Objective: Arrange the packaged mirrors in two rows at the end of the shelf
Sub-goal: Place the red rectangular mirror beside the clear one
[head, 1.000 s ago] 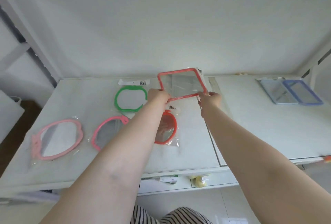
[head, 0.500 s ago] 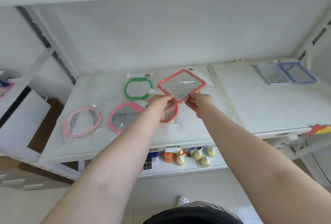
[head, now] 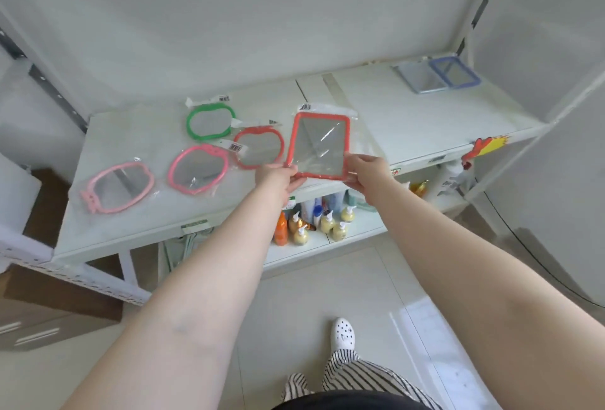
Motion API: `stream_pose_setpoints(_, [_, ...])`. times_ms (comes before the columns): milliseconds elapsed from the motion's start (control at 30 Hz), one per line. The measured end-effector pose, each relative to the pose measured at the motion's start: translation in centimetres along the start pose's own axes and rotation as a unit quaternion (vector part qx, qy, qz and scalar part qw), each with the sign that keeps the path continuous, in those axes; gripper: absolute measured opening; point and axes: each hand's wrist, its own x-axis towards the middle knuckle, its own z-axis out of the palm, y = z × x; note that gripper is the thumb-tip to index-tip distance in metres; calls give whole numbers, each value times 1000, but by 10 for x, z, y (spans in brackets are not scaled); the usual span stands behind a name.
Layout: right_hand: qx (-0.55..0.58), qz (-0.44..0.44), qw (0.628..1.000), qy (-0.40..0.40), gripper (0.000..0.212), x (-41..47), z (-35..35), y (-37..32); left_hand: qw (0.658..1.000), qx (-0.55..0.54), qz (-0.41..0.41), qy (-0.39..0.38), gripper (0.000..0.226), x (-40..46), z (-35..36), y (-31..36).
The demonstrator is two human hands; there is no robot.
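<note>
**Hands hold red rectangular mirror over shelf front**

Both hands grip the near end of a packaged red rectangular mirror (head: 319,146), seen through the head camera I am watching from afar. My view shows the left hand (head: 278,177) pinching the near left corner of the frame, fingers curled under and thumb on top, while the right hand (head: 368,170) pinches the near right corner the same way. The mirror lies nearly flat at the front edge of the white shelf (head: 409,121), its far end pointing toward the back wall and its clear wrapper (head: 358,134) spreading out to the right.

Just left of it sits a red rounded mirror (head: 259,147) in its bag, close beside the held frame; I cannot tell whether the two touch. Behind and to the left lies a green oval mirror (head: 210,122). A deep pink mirror (head: 198,169) rests nearer the front, and a pale pink mirror (head: 118,187) lies farthest left. At the far right end of the shelf two blue rectangular mirrors (head: 437,77) lie side by side, well apart from the others.

On the lower shelf stand pump bottles (head: 327,221). A white shoe (head: 342,333) and striped trousers (head: 353,373) show below on the floor.
</note>
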Motion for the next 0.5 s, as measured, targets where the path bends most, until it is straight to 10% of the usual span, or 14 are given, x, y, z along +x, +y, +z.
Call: stream_pose_setpoints(500, [35,-14,994,105,26,16,-188,9,995,49,-28,-77,40,-30,143,-101])
